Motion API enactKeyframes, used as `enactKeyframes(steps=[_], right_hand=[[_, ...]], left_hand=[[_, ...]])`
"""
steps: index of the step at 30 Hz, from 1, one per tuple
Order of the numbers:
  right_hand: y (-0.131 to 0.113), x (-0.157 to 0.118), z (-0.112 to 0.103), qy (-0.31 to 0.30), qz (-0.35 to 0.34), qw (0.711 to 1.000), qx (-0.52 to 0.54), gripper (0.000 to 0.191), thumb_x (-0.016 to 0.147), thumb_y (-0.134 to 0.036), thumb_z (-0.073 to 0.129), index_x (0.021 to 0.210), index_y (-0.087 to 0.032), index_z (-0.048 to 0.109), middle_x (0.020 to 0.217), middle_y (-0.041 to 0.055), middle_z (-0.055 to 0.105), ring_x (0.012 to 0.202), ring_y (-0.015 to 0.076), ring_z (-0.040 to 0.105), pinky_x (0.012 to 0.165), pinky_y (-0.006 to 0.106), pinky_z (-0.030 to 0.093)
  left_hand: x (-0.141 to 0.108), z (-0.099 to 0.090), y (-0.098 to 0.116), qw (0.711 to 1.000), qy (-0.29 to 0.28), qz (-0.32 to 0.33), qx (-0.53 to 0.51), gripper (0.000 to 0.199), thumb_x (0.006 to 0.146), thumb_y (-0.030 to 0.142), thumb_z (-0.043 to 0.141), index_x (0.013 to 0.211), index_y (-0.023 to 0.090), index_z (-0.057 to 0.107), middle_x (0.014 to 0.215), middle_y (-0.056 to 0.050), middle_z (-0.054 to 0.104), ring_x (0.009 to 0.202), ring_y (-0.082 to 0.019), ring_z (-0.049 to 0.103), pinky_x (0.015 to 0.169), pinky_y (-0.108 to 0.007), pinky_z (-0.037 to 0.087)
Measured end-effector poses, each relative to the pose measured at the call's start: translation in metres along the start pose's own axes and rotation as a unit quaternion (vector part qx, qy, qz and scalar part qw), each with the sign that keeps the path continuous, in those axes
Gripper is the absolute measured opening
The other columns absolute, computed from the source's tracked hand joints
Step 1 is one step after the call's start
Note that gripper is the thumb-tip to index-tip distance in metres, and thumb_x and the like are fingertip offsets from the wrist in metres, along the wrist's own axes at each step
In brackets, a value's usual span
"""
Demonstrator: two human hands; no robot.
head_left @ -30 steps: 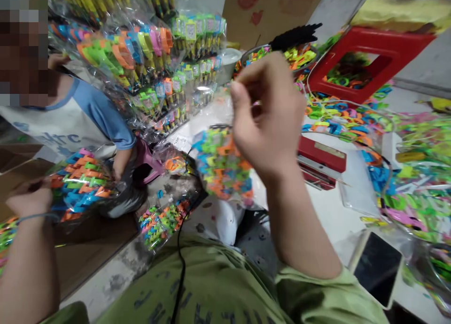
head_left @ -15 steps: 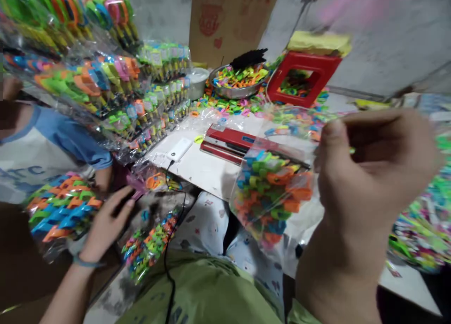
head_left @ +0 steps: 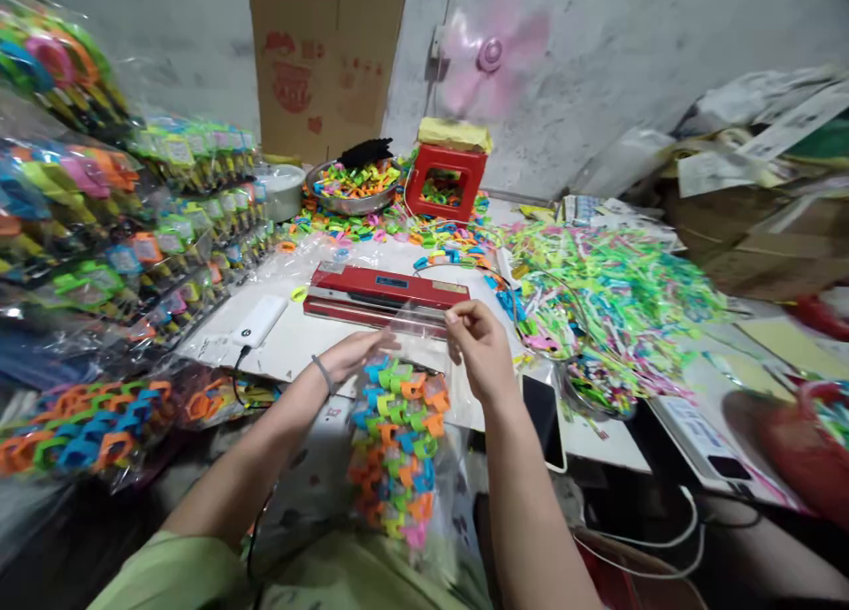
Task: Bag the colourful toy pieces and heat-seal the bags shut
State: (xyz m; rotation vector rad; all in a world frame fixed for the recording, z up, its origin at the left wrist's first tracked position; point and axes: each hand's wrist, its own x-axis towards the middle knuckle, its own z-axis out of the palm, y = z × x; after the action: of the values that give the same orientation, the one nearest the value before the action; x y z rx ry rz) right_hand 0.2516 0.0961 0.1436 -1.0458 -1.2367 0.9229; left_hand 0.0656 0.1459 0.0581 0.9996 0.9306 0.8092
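A clear plastic bag (head_left: pixel 398 442) packed with orange, green and blue plastic pieces hangs in front of my body. My right hand (head_left: pixel 483 349) pinches the upper right of its see-through mouth. At the upper left of the mouth is my left hand (head_left: pixel 358 355), its fingers closed on the film and slightly blurred. Just beyond both hands lies a long red bag sealer (head_left: pixel 385 287) on the white table (head_left: pixel 298 336); the bag's top overlaps its front edge.
Bagged goods (head_left: pixel 179 230) are stacked at left, with another filled bag (head_left: pixel 86 429) lower down. A white power bank (head_left: pixel 260 320) and a phone (head_left: pixel 542 420) lie nearby. Behind stand a metal bowl (head_left: pixel 358 205), a red frame (head_left: pixel 441 212) and a pink fan (head_left: pixel 491 55). Coloured strips (head_left: pixel 637 292) are heaped right.
The view has swung right. My left hand has come from the far left to the bag's mouth. My right hand has brought the bag in front of the sealer.
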Motion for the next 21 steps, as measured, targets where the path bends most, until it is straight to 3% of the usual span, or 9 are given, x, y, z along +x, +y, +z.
enactKeyframes(steps=[4, 7, 10, 14, 17, 21], right_hand=[[0.020, 0.010, -0.022, -0.003, 0.023, 0.999, -0.039, 0.030, 0.080, -0.047, 0.068, 0.081, -0.020, 0.054, 0.058, -0.0086, 0.039, 0.045, 0.0079, 0.033, 0.043, 0.022, 0.027], [0.026, 0.023, -0.046, -0.014, 0.010, 0.991, -0.129, 0.030, 0.081, -0.047, 0.065, 0.084, -0.018, 0.058, 0.059, -0.0073, 0.038, 0.052, 0.0096, 0.035, 0.049, 0.023, 0.028], [0.039, 0.038, -0.070, -0.007, 0.011, 0.972, -0.234, 0.033, 0.080, -0.050, 0.062, 0.083, -0.018, 0.060, 0.058, -0.0069, 0.037, 0.054, 0.0114, 0.036, 0.053, 0.026, 0.029], [0.067, 0.035, -0.083, 0.085, 0.007, 0.941, -0.326, 0.041, 0.077, -0.057, 0.059, 0.089, -0.017, 0.061, 0.068, -0.0020, 0.048, 0.062, 0.0154, 0.046, 0.061, 0.030, 0.038], [0.087, 0.014, -0.080, 0.166, 0.072, 0.940, -0.288, 0.057, 0.076, -0.063, 0.058, 0.108, -0.015, 0.056, 0.093, 0.0078, 0.057, 0.077, 0.0201, 0.055, 0.069, 0.033, 0.045], [0.107, -0.009, -0.074, 0.113, 0.242, 0.948, -0.171, 0.058, 0.075, -0.070, 0.055, 0.100, -0.017, 0.060, 0.099, 0.0116, 0.063, 0.089, 0.0246, 0.061, 0.066, 0.031, 0.049]], left_hand=[[0.022, -0.006, -0.016, 0.994, -0.016, -0.023, 0.101, 0.041, 0.062, 0.052, 0.079, 0.076, 0.015, 0.075, 0.080, -0.008, 0.072, 0.073, -0.022, 0.063, 0.064, -0.029, 0.044], [0.033, -0.012, -0.019, 0.994, 0.072, 0.030, 0.076, 0.036, 0.058, 0.048, 0.081, 0.066, 0.015, 0.070, 0.070, -0.006, 0.068, 0.061, -0.017, 0.057, 0.059, -0.027, 0.041], [0.041, -0.020, -0.023, 0.982, 0.168, 0.081, 0.022, 0.036, 0.057, 0.046, 0.081, 0.065, 0.016, 0.063, 0.066, -0.003, 0.063, 0.062, -0.014, 0.054, 0.062, -0.026, 0.042], [0.044, -0.030, -0.041, 0.969, 0.216, 0.111, -0.039, 0.044, 0.055, 0.039, 0.084, 0.088, 0.019, 0.063, 0.075, 0.001, 0.060, 0.072, -0.012, 0.056, 0.070, -0.023, 0.043], [0.044, -0.033, -0.057, 0.963, 0.217, 0.066, -0.143, 0.057, 0.057, 0.037, 0.085, 0.106, 0.022, 0.060, 0.088, 0.000, 0.064, 0.080, -0.011, 0.061, 0.076, -0.022, 0.045], [0.052, -0.028, -0.064, 0.979, 0.124, -0.072, -0.144, 0.049, 0.071, 0.059, 0.072, 0.095, 0.017, 0.065, 0.102, -0.013, 0.069, 0.094, -0.022, 0.065, 0.080, -0.029, 0.049]])
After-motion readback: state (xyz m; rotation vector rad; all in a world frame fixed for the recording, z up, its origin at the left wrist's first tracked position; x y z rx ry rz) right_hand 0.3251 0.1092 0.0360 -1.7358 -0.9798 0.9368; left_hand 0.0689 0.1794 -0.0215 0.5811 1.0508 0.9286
